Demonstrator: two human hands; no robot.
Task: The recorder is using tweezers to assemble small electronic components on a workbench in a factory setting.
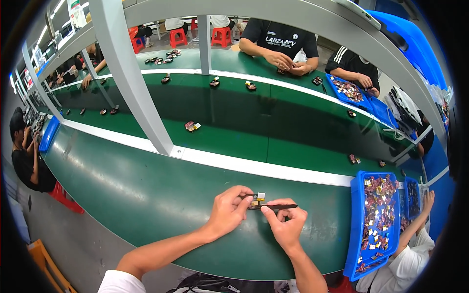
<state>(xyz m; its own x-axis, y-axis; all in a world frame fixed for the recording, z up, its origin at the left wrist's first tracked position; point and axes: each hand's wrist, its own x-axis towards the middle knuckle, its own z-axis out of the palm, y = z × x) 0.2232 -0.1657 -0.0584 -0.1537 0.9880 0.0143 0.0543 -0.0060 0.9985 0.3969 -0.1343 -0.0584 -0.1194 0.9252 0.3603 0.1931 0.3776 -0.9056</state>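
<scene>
Small component (261, 197) sits pinched in nearly closed left fingers (243, 205); right fingers (270, 215) clench a slim black tool (286, 206).

Bright, fairly even light covers the tabletop (146, 195), with pale sheen toward its left end; tube lamps (42, 35) glow far beyond that end; dark reflections band the belt (303, 151) behind it; all around, fisheye edges curve into black
</scene>
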